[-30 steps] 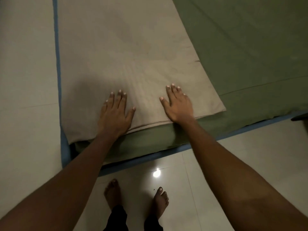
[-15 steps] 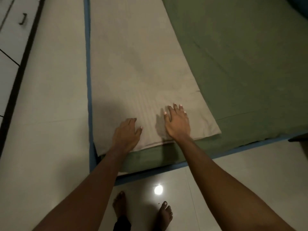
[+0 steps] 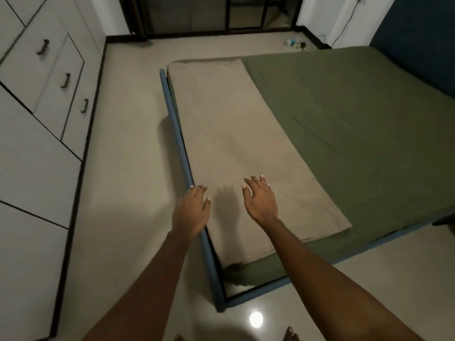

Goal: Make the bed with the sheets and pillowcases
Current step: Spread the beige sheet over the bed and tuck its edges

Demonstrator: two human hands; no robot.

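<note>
Left hand loosely open over the beige sheet, right hand spread above it, both hands holding nothing

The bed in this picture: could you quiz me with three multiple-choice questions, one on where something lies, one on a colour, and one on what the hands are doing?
1. Where does the beige sheet lie? A) on the floor B) along the bed's side nearest the cabinets C) in a drawer
2. The bottom sheet is: A) white B) red C) green
3. The left hand and right hand are: A) open, holding nothing B) gripping the beige sheet C) holding a pillow
Answers: B, it runs beside the blue bed frame facing the cabinets; C, it shows green throughout; A, fingers loose, nothing held.
</note>
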